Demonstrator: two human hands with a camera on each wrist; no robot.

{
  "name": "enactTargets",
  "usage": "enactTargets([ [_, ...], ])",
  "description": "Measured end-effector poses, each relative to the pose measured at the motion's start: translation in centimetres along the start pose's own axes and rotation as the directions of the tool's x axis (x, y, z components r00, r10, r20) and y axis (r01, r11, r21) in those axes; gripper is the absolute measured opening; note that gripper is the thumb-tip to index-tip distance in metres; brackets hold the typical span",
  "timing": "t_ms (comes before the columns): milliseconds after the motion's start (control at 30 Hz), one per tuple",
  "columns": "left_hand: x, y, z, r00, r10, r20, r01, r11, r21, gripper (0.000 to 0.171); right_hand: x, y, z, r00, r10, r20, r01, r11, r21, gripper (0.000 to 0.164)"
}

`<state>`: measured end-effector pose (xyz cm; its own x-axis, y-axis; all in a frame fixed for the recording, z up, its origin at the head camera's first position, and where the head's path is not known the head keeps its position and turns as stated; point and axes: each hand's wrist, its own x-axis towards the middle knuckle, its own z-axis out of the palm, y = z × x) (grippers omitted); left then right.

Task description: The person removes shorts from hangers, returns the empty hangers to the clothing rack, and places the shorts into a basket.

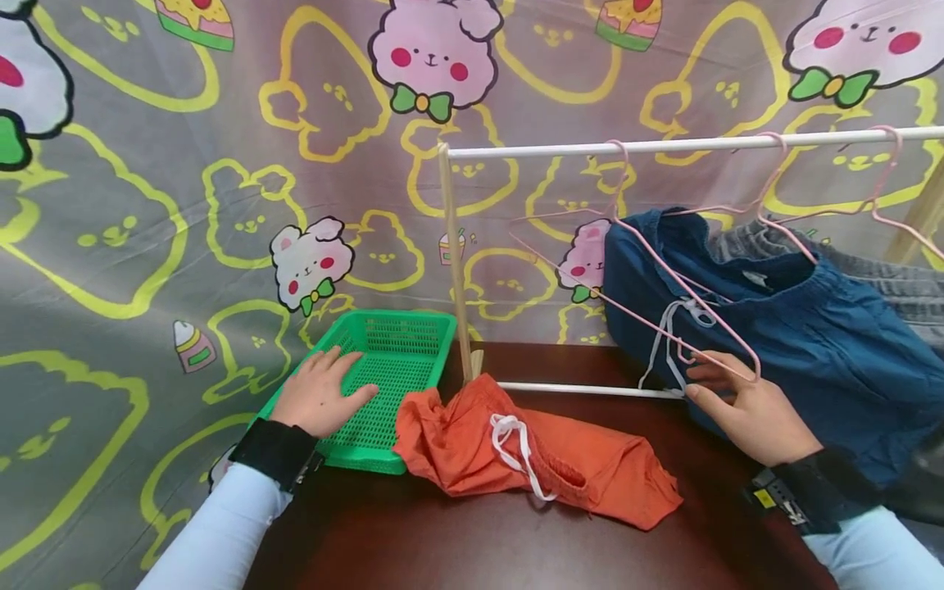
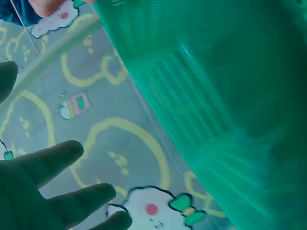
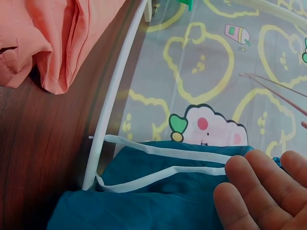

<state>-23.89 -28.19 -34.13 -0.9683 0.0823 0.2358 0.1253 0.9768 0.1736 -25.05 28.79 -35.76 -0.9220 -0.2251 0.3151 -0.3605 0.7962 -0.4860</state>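
Orange shorts [image 1: 590, 451] first, crumpled on the dark table [image 1: 457, 541] just below centre in the head view, with white drawstring [image 1: 507, 421] on top. Next to them, left of centre, a green basket [image 1: 391, 377]. Above its left side, the left hand [image 1: 317, 393], fingers spread, grasping nothing. Over at right, the right hand [image 1: 760, 410], loose and not clenched, right by the lower corner of a pink hanger [image 1: 616, 216] on the white rail [image 1: 538, 152]. Can't tell about actual contact with the wire. Just beyond, blue shorts [image 1: 819, 352] hung up, with a grey garment [image 1: 907, 283] behind at the right edge.

Left wrist view: pretty green and murky. Basket filling most of the right side, spread fingers at lower left, patterned cloth [image 2: 120, 148] behind.

Right wrist view: relaxed fingers at lower right in front of the blue shorts, orange shorts at upper left, thin hanger wire at upper right.
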Motion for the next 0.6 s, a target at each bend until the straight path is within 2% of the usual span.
enactTargets([
  [233, -0.9, -3.1, 1.6, 0.996, -0.087, 0.008, 0.087, 0.996, -0.026, 0.083, 0.2, -0.1, 0.2, 1.000, -0.015, -0.012, 0.016, 1.000, 0.023, 0.057],
  [367, -1.1, -4.8, 2.8, 0.987, -0.157, 0.027, 0.158, 0.987, -0.018, 0.087, 0.4, -0.1, 0.3, 1.000, -0.012, -0.013, 0.013, 0.998, 0.053, 0.055],
  [500, -1.2, -6.0, 3.7, 0.975, -0.220, 0.038, 0.221, 0.975, -0.013, 0.089, 0.4, -0.1, 0.3, 1.000, -0.006, 0.002, 0.006, 0.998, 0.066, 0.055],
  [600, -1.2, -6.4, 4.1, 0.971, -0.238, 0.038, 0.239, 0.971, -0.018, 0.091, 0.4, -0.1, 0.6, 0.999, -0.034, -0.010, 0.035, 0.998, 0.056, 0.053],
])
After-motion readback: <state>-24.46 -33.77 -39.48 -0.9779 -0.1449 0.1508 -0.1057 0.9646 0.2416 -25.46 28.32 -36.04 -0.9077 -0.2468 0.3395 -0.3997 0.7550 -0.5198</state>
